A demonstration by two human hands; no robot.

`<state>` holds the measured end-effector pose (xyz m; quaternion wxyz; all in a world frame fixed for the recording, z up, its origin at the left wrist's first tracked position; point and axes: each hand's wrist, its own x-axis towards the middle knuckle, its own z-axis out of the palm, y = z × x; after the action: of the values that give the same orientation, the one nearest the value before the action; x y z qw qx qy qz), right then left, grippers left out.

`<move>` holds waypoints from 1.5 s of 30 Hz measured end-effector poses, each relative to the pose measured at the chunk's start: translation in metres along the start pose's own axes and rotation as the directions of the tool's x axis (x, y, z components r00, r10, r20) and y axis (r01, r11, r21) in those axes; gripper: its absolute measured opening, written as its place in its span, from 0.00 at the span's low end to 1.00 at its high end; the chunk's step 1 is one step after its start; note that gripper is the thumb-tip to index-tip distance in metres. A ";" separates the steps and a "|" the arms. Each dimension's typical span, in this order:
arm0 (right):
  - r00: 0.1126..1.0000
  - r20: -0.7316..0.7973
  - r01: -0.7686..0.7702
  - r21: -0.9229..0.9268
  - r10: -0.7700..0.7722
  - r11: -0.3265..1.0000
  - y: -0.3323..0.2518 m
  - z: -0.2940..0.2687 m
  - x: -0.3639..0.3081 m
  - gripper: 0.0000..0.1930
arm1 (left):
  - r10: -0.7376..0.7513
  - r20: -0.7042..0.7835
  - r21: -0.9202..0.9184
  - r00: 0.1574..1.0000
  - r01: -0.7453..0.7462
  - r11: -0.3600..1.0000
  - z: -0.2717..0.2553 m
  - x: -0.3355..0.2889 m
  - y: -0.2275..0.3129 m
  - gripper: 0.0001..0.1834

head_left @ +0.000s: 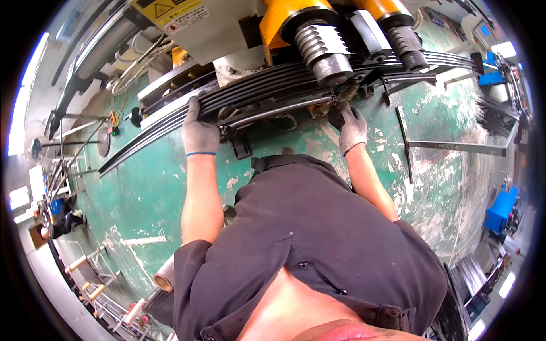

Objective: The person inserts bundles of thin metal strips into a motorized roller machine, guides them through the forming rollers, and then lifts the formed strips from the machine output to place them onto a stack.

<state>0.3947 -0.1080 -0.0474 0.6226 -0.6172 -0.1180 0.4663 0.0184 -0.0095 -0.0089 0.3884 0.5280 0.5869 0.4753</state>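
A bundle of long dark metal bars [250, 88] runs across in front of me, under the machine's threaded spindle [323, 51]. My left hand [199, 133], in a pale work glove with a dark fingertip, grips the near edge of the bars left of the middle. Its other fingers are hidden behind them. My right hand [352, 129], gloved too with a darkened palm, is closed just below the spindle's tip, by the right end of a shiny round rod [278, 112]. Whatever lies in its fingers is too small and shaded to make out.
A second threaded spindle [406, 45] hangs to the right under its yellow housing [381, 8]. A metal frame stand [455, 146] rises from the worn green floor [136, 210] at right. Blue equipment [501, 210] stands farther right. An open-ended tube [165, 278] is at lower left.
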 end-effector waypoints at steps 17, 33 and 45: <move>0.959 -0.134 -0.281 -0.330 0.249 0.901 0.091 -0.087 0.040 0.10 | -0.436 -0.304 -0.943 0.847 -0.203 0.263 -0.276 0.020 -0.069 0.24; 0.940 -0.302 -0.336 -0.745 0.157 0.577 0.158 -0.110 -0.048 0.13 | -0.342 -0.267 -0.774 0.901 0.011 0.634 -0.478 0.052 -0.149 0.26; 0.969 -0.130 -0.247 -0.567 0.211 0.785 0.142 -0.054 -0.026 0.13 | -0.230 -0.122 -0.840 0.966 0.023 0.542 -0.446 0.042 -0.103 0.35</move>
<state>0.3580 -0.1908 -0.1719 0.3471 -0.8005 -0.1599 0.4617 -0.4405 -0.0326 0.0037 0.5582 0.1819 0.3675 0.7213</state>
